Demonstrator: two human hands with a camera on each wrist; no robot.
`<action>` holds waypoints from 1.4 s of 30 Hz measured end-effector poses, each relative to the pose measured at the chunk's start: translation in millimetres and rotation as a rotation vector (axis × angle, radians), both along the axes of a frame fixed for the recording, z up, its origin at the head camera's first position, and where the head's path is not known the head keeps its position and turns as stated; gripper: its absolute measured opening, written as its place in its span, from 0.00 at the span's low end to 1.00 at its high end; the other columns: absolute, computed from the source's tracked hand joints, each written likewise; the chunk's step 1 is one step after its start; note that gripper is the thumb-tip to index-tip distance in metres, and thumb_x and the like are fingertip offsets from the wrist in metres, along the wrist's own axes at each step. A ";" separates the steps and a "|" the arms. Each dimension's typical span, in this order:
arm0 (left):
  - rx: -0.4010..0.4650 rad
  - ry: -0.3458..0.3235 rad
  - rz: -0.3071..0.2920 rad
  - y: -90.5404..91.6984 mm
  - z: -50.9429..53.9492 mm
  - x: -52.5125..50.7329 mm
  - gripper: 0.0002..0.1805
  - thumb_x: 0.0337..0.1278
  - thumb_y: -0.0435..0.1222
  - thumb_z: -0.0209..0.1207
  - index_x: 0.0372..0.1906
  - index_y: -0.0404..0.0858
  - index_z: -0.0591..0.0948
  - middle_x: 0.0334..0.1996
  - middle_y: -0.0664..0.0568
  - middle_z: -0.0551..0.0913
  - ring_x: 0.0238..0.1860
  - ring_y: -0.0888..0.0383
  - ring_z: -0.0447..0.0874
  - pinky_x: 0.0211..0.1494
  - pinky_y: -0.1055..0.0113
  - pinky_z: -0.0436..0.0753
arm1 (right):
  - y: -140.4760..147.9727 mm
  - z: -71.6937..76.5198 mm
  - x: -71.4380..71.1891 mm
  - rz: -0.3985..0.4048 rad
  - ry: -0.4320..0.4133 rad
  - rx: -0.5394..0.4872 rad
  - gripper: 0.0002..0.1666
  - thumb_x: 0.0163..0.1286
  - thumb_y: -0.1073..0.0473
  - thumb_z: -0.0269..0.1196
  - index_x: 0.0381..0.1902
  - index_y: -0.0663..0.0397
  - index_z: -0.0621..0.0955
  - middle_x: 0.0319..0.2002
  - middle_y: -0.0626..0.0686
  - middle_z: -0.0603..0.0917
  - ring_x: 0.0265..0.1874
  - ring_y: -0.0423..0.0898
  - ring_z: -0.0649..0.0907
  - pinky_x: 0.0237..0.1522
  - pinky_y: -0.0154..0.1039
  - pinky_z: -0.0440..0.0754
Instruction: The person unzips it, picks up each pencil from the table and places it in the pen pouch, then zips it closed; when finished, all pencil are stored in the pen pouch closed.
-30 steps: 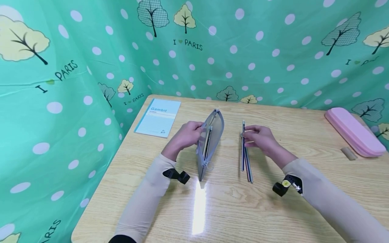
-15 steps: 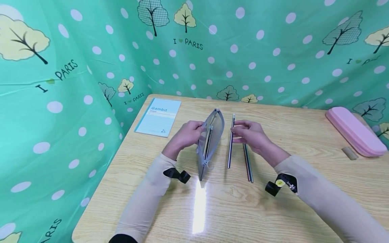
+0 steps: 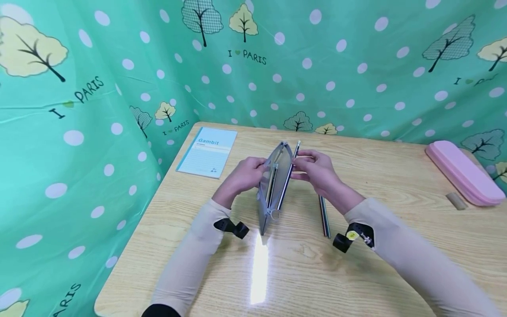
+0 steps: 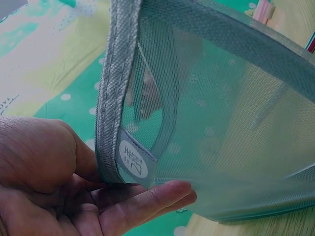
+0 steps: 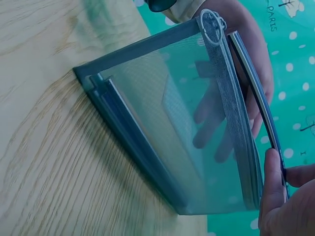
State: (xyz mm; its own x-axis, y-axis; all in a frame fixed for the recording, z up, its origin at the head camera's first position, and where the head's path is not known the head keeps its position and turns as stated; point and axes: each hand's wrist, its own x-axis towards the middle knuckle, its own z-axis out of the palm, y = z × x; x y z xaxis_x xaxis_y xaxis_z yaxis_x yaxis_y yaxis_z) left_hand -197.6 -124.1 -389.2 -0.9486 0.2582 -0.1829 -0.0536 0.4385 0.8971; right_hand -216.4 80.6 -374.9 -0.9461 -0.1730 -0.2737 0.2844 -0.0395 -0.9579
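Note:
A grey mesh zip pouch [image 3: 283, 172] stands on the table with its mouth spread open. My left hand [image 3: 244, 175] holds its left rim; in the left wrist view the fingers [image 4: 147, 204] lie against the mesh below a small white label. Several pencils [image 3: 271, 187] lean inside the pouch. My right hand [image 3: 320, 171] pinches a dark striped pencil [image 3: 287, 187] near its upper part, slanted along the pouch's right rim. In the right wrist view this pencil [image 5: 260, 96] runs beside the zip edge. More pencils [image 3: 325, 218] lie on the table below the right hand.
A light blue notebook [image 3: 207, 152] lies at the back left of the wooden table [image 3: 317, 277]. Far to the right are a pink pencil case [image 3: 463, 171] and a small grey-brown block [image 3: 456, 201]. A green patterned curtain [image 3: 340, 75] hangs behind.
My right hand has lifted one pencil off the others and carried it left to the pouch's rim, tilting it. The left hand and the pouch have stayed in place.

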 end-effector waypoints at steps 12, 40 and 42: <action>-0.034 0.046 -0.018 3.4 -0.5 -0.7 0.21 0.81 0.32 0.44 0.65 0.26 0.78 0.53 0.32 0.84 0.46 0.44 0.91 0.41 0.63 0.92 | -11.2 -0.7 0.0 -0.077 0.020 -0.042 0.22 0.74 0.72 0.59 0.63 0.68 0.69 0.38 0.51 0.81 0.30 0.39 0.84 0.37 0.30 0.90; -0.009 -0.024 -0.015 1.6 -0.6 0.1 0.22 0.82 0.32 0.42 0.70 0.28 0.73 0.63 0.34 0.80 0.52 0.42 0.89 0.46 0.62 0.92 | 70.7 -22.7 3.2 0.116 0.076 0.345 0.32 0.82 0.53 0.53 0.68 0.77 0.68 0.57 0.68 0.76 0.35 0.39 0.87 0.44 0.34 0.91; -0.008 -0.022 -0.018 1.4 -1.8 0.0 0.23 0.82 0.33 0.42 0.71 0.28 0.73 0.63 0.34 0.80 0.52 0.42 0.89 0.46 0.62 0.92 | 81.3 -28.8 2.4 0.147 0.039 0.374 0.33 0.82 0.53 0.52 0.70 0.77 0.66 0.60 0.71 0.75 0.36 0.39 0.87 0.44 0.34 0.91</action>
